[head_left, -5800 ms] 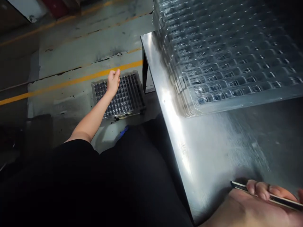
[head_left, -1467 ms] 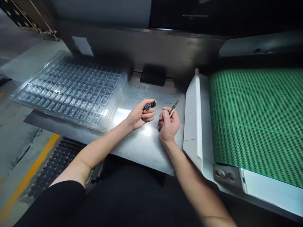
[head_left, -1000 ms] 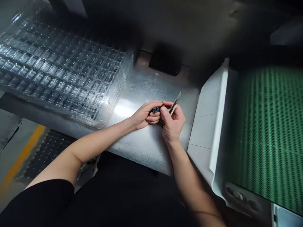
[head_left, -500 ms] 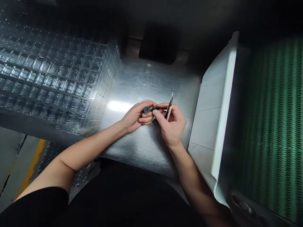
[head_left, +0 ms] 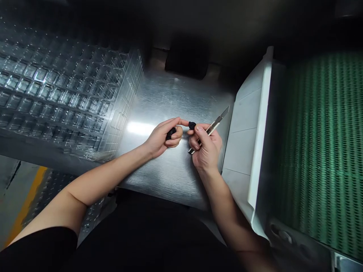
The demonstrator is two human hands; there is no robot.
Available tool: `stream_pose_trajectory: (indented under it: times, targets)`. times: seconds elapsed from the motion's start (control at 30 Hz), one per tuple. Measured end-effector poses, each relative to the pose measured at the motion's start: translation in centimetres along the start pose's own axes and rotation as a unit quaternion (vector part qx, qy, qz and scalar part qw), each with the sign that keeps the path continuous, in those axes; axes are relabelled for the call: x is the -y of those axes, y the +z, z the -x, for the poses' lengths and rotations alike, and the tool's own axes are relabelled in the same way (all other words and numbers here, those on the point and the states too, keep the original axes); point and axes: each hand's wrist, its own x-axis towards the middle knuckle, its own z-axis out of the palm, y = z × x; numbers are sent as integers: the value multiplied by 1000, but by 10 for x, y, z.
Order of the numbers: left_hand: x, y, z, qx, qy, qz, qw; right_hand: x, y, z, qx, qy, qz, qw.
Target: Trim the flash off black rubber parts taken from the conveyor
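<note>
My left hand (head_left: 163,138) is closed round a small black part (head_left: 171,133) in its palm. Its index finger reaches over to a second black piece (head_left: 192,125), pinched in the fingertips of my right hand (head_left: 206,145). That same hand also grips a utility knife (head_left: 211,129), its bare blade slanting up and to the right, away from the left hand. Both hands are above a brushed metal work surface (head_left: 167,170). The fingers partly hide the black pieces, so their full shape cannot be made out.
Stacked clear plastic trays (head_left: 65,90) with rows of pockets stand on the left. A white upright panel (head_left: 244,132) borders the metal surface on the right, with a green ribbed belt (head_left: 320,151) beyond it. A dark block (head_left: 186,58) sits at the back.
The knife has swung from near upright to slanting right. The right hand has turned, and a black piece now shows at its fingertips. The round patterned face seen in the left hand is hidden.
</note>
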Motion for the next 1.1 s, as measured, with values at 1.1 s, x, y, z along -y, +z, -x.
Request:
stream_pose_trajectory:
  times: [1.1]
  targets:
    - [-12,-4,6,83,-95,-106,986,0,-1,0,35,11,5,999]
